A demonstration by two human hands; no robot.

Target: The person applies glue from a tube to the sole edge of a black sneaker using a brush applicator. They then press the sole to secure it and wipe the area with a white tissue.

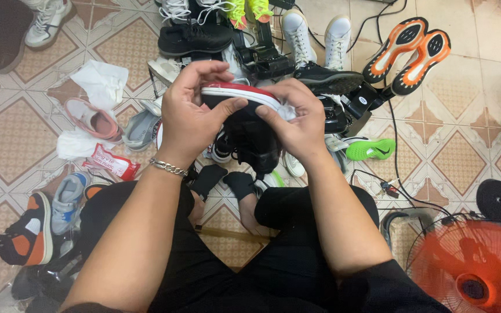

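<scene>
Both hands hold a black sneaker with red-and-white sole [240,94] above the lap; the left hand [192,113] grips its side, the right hand [300,119] presses a white cloth [286,112] on it

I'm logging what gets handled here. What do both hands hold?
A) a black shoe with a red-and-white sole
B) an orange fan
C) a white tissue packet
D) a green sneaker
A: the left hand and right hand grip the black shoe with a red-and-white sole between them.
</scene>
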